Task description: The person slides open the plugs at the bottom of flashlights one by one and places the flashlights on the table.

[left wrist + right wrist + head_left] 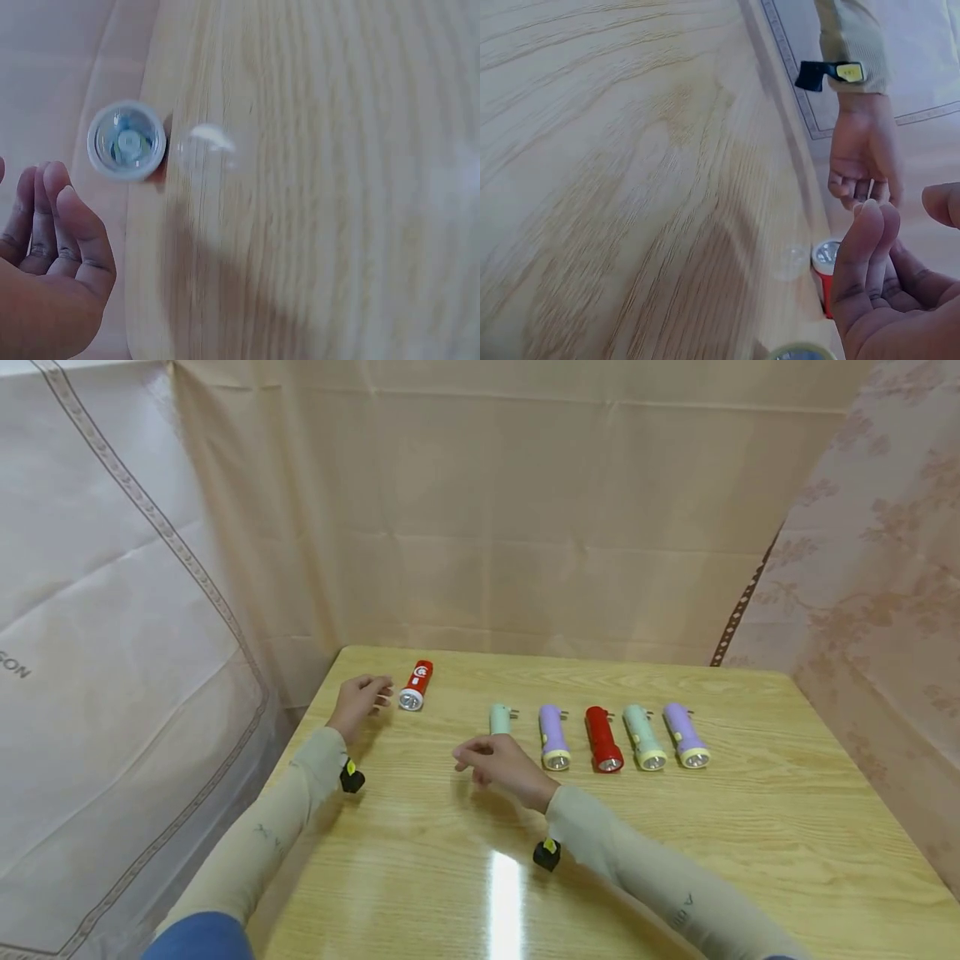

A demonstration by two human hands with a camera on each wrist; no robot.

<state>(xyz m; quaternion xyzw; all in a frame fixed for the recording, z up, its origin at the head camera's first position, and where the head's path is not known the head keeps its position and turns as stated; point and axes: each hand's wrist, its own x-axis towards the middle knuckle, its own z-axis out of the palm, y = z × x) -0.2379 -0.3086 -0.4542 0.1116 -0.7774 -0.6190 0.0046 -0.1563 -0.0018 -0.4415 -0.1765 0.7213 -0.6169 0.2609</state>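
My left hand point(360, 703) hovers just left of a red flashlight point(417, 683) with a white head, its fingers loosely bent and holding nothing. In the left wrist view, that flashlight's round white-rimmed lens point(127, 141) faces the camera, apart from the fingers point(86, 236). My right hand point(506, 767) is nearest to a mint-green flashlight point(499, 718) and hides its lower part. Nothing is between the right fingers and thumb, which are relaxed in the right wrist view. There, the white-headed flashlight point(826, 281) shows beyond the right fingers.
Right of my right hand, a purple flashlight point(552, 735), a red one point(602, 739), a mint-green one point(642, 735) and another purple one point(684, 733) lie in a row, lenses toward me. The wooden table point(420, 877) meets hanging cloth point(525, 527) at the back.
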